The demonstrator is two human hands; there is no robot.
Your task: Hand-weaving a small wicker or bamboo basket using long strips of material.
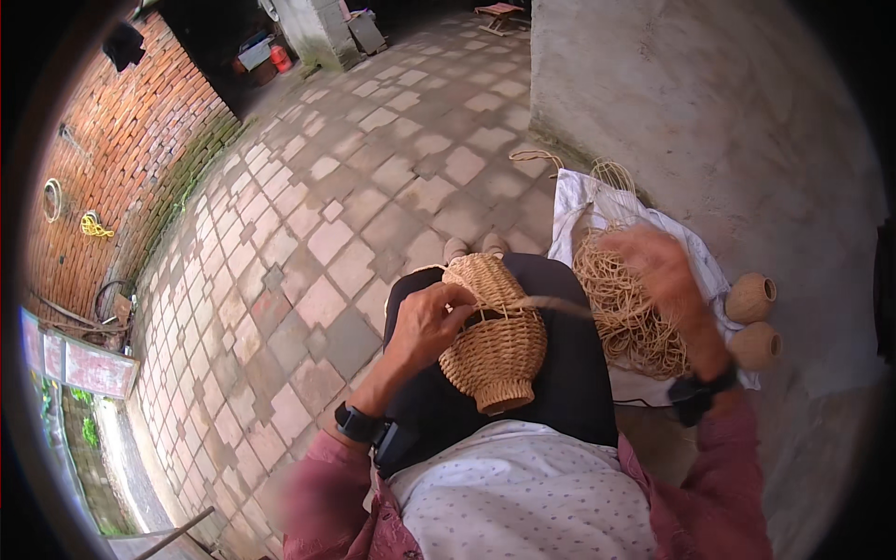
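A woven tan wicker vessel (493, 364), with an open gap across its middle, lies on my lap on dark trousers. My left hand (439, 317) is closed at that gap, pinching its edge or a strand there. A loose flat strand (551, 303) stretches rightward from the gap, blurred. My right hand (649, 266) is raised to the right of the vessel, over a tangled heap of tan cord (625, 336); motion smears its fingers, and whether it holds the strand is unclear.
The cord rests on a white sack (574, 210) against a concrete wall (709, 103) at right, beside two small round woven pots (749, 299). A paved floor (308, 233) stretches ahead. A brick wall (140, 140) with hanging coils stands at left; a small stool (504, 14) sits far back.
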